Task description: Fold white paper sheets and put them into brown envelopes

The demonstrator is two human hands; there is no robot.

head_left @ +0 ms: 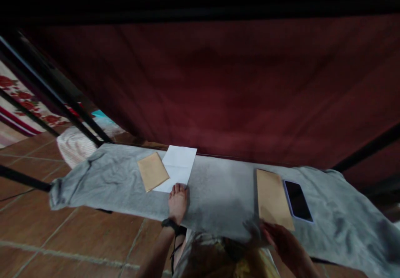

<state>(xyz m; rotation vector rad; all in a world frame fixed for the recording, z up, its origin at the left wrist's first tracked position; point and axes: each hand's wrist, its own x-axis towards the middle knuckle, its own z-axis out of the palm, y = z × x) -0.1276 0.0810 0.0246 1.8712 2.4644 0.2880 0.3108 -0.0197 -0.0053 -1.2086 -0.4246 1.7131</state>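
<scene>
My left hand (177, 201) lies flat on the grey cloth (218, 190), fingers stretched out and touching the near edge of a white sheet of paper (178, 165). A small brown envelope (153, 171) rests on the left part of that sheet. My right hand (281, 238) is at the near end of a larger brown envelope (273, 199), its fingers curled against the envelope's lower edge; the hand is dark and blurred. A black phone (298, 200) lies right beside that envelope.
The grey cloth covers a low narrow bench. A dark red curtain (218, 82) hangs behind it. Black metal bars (50, 90) run at the left. Brown floor tiles (62, 236) lie below, with a white bundle (76, 145) on the floor at the left.
</scene>
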